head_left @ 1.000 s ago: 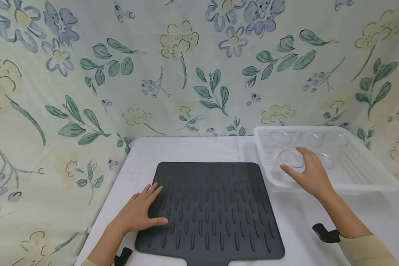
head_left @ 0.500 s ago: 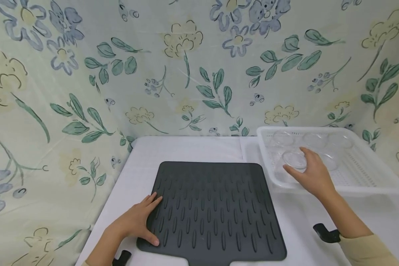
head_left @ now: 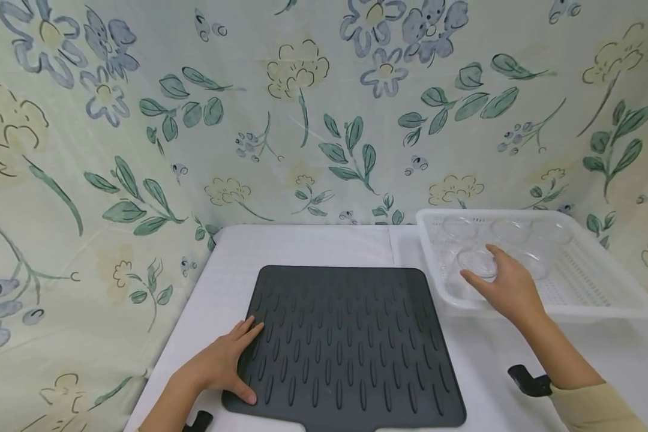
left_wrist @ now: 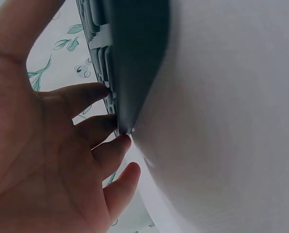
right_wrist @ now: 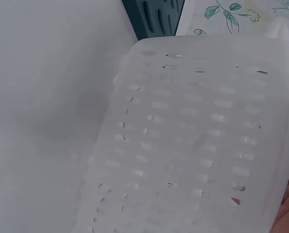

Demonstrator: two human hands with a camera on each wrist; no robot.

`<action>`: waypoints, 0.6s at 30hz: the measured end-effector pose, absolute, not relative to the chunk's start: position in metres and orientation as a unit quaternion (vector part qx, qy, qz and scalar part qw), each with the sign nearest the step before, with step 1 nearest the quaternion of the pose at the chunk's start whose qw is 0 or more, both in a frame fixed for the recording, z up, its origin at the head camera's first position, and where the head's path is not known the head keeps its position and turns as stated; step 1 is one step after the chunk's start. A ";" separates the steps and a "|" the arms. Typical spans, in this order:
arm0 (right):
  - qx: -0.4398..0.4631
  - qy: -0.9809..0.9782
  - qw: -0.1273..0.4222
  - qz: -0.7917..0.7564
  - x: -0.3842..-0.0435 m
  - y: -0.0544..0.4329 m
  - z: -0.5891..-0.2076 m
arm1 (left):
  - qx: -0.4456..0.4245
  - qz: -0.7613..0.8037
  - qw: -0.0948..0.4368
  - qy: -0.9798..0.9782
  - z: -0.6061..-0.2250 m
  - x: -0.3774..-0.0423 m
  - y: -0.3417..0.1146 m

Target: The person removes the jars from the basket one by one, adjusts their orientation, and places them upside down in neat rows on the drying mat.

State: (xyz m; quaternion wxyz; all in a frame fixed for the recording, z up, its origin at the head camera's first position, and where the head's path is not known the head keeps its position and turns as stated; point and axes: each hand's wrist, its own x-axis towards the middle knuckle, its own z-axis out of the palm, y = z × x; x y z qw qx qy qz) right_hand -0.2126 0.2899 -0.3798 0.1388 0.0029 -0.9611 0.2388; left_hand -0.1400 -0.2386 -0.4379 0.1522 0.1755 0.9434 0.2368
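Observation:
My left hand [head_left: 218, 365] rests at the left edge of a dark grey ridged drying mat [head_left: 351, 336], fingers spread and thumb near its front left corner. In the left wrist view, the fingertips touch the mat's raised rim [left_wrist: 134, 58]. My right hand [head_left: 510, 285] reaches into a white plastic basket [head_left: 618, 300]. Its thumb and forefinger curve around opposite sides of a clear round glass [head_left: 475, 262], at the rim. The other fingers are hidden behind the hand. In the right wrist view, the slotted basket wall [right_wrist: 193, 121] covers most of that hand.
Several more clear glasses [head_left: 510, 231] stand in the basket, behind and to the right of the held one. The mat lies on a white-covered table [head_left: 308, 243], with its spout toward me. A floral curtain [head_left: 302, 150] hangs behind and at the left.
My left hand has slid nearer along the mat's left edge, its thumb dropping toward the front corner. My right hand stays at the same glass, and the view has shifted slightly.

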 end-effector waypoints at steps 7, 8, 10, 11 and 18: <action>-0.007 -0.963 0.136 0.234 -0.212 0.287 -0.378 | 0.171 0.235 0.153 0.944 -0.441 -0.140 -0.239; -0.007 -0.962 0.137 0.234 -0.211 0.287 -0.378 | 0.173 0.236 0.153 0.944 -0.441 -0.140 -0.240; -0.009 -0.962 0.138 0.237 -0.211 0.287 -0.379 | 0.176 0.236 0.151 0.944 -0.442 -0.140 -0.241; -0.010 -0.961 0.138 0.240 -0.211 0.287 -0.379 | 0.177 0.237 0.151 0.943 -0.442 -0.141 -0.241; -0.026 -0.957 0.128 0.258 -0.210 0.288 -0.380 | 0.177 0.235 0.149 0.944 -0.444 -0.141 -0.242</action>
